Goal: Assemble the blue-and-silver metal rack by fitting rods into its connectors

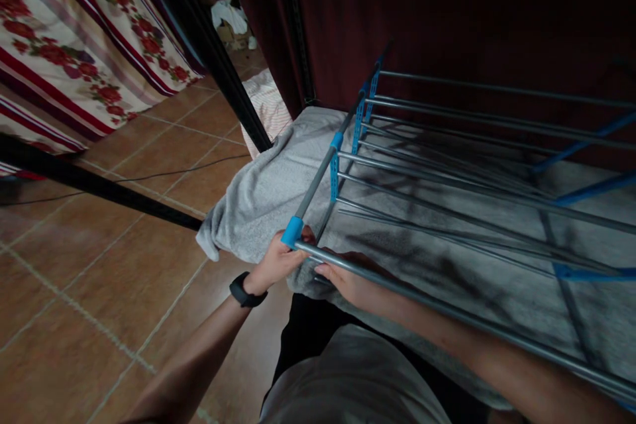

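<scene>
A metal rack [437, 179] of grey tubes with blue plastic joints stands on a grey blanket [268, 185]. My left hand [281, 258], with a black watch [247, 291] on its wrist, is closed around the rack's near left corner, just below the blue corner joint [292, 232]. Close beside it, my right hand [350, 281] is closed at the front tube [397, 280], its thumb along the underside and its other fingers partly hidden behind the tube. Thin loose-ended rods [387, 220] slant across inside the rack, above the blanket.
Black frame posts [213, 46] and a low black bar [99, 179] stand at the left. A dark red curtain [447, 13] hangs behind the rack. On the tiled floor [74, 265] runs a thin cable [179, 173], near a flowered striped cloth [84, 40].
</scene>
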Demonstrator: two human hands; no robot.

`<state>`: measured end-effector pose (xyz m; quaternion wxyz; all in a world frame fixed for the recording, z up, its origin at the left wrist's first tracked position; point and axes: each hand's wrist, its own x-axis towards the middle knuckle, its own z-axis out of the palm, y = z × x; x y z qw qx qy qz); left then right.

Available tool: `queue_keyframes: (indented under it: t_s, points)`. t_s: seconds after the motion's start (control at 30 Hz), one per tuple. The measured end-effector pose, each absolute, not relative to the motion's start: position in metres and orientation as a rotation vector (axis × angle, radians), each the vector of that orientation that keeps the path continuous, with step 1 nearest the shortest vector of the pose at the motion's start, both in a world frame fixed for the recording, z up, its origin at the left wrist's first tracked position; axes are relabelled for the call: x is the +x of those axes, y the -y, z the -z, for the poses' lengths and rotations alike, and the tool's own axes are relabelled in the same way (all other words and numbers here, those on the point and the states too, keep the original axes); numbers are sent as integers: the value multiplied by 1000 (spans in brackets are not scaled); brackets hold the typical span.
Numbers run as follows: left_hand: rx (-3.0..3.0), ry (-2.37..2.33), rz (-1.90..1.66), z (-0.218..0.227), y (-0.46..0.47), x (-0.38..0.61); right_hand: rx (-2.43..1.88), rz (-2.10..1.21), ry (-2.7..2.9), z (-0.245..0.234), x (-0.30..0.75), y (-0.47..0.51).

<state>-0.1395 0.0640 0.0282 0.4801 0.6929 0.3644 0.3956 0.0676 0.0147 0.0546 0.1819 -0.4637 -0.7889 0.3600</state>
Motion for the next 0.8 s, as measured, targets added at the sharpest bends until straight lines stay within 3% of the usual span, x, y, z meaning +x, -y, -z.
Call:
queue_keyframes:
  t_s: [0.8]
  points:
    - [950, -725, -1127, -42, -57, -120, -1418, -1017, 2236, -67, 66, -17]
